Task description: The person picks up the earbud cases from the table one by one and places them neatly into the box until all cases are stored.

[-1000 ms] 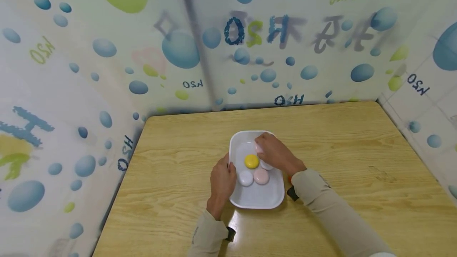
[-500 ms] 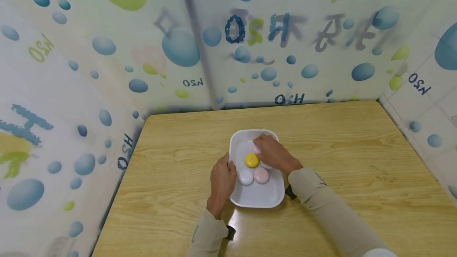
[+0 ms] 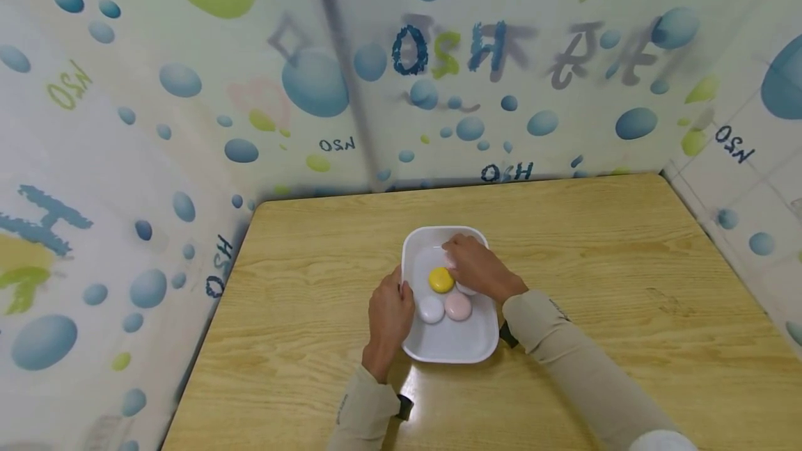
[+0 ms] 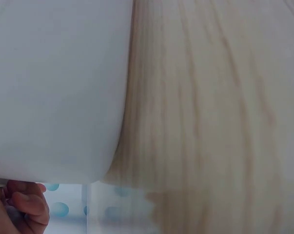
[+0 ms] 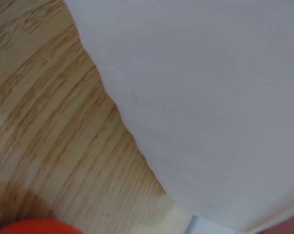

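Note:
A white rectangular tray [image 3: 451, 351] lies on the wooden table, its near end toward me. My left hand [image 3: 390, 308] grips its left rim, thumb over the edge. Inside sit a glossy yellow round disc [image 3: 441, 280], a white one [image 3: 431, 310] and a pale pink one [image 3: 459, 306]. My right hand [image 3: 477, 264] reaches into the tray's far right part, fingertips bent round another pale pink disc [image 3: 447, 258], mostly covered by the fingers. Just below that hand, a second white disc [image 3: 465, 289] shows partly.
A red rounded object [image 5: 38, 227] lies on the table beside the tray in the right wrist view; the right wrist covers it in the head view. Walls with blue and green bubble prints enclose the table [image 3: 595, 228] at the back and sides.
My right hand has shifted slightly left within the tray, and less of the pink disc at its fingertips shows. The left hand keeps its grip on the rim.

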A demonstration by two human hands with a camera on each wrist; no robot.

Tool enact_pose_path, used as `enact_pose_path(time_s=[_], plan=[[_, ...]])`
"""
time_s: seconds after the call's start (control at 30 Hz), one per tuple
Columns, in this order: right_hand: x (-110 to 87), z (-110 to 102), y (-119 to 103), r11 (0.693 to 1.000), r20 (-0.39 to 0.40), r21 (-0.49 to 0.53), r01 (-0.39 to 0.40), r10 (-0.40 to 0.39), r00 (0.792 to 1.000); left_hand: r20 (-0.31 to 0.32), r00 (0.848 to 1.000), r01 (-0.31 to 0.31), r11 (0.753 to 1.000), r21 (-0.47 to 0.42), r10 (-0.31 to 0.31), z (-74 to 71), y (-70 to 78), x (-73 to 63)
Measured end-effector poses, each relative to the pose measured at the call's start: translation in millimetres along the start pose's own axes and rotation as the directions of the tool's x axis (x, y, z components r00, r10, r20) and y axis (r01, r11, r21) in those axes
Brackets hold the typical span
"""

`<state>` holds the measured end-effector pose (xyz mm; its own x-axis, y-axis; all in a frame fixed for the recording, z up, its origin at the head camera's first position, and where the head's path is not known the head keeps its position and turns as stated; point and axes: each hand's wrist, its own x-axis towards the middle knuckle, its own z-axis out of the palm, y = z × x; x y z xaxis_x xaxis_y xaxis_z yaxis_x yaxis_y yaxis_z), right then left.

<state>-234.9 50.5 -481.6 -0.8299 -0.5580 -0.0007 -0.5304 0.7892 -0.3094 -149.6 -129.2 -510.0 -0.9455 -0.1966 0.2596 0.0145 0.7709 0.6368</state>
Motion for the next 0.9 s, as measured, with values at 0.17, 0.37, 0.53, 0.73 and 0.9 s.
enact_pose_path(time_s=[0.17, 0.37, 0.53, 0.73, 0.9], plan=[[-2.8, -2, -1, 0.999, 0.015, 0.049, -0.017, 0.016, 1.0, -0.005, 1.0, 0.004, 1.0, 0.007, -0.004, 0.0, 0.7, 0.3], [-4.1, -5, -2, 0.999, -0.002, 0.043, -0.011, 0.011, 1.0, 0.009, 1.0, 0.008, 1.0, -0.004, -0.008, -0.6, 1.1, 0.5], [-6.1, -11, -4, 0.998, 0.006, 0.043, -0.039, 0.039, 0.999, 0.008, 1.0, 0.005, 1.0, -0.006, -0.005, 0.4, 0.7, -0.5], [-19.0, -25, 1, 0.987, -0.012, 0.122, -0.109, 0.112, 0.994, 0.002, 1.0, -0.007, 1.0, -0.008, 0.007, 1.6, -0.2, -0.9], [-37.4, -35, 13, 0.978, -0.079, 0.165, -0.125, 0.14, 0.987, -0.002, 1.0, -0.015, 1.0, -0.006, 0.015, 0.7, 0.6, -0.2]])
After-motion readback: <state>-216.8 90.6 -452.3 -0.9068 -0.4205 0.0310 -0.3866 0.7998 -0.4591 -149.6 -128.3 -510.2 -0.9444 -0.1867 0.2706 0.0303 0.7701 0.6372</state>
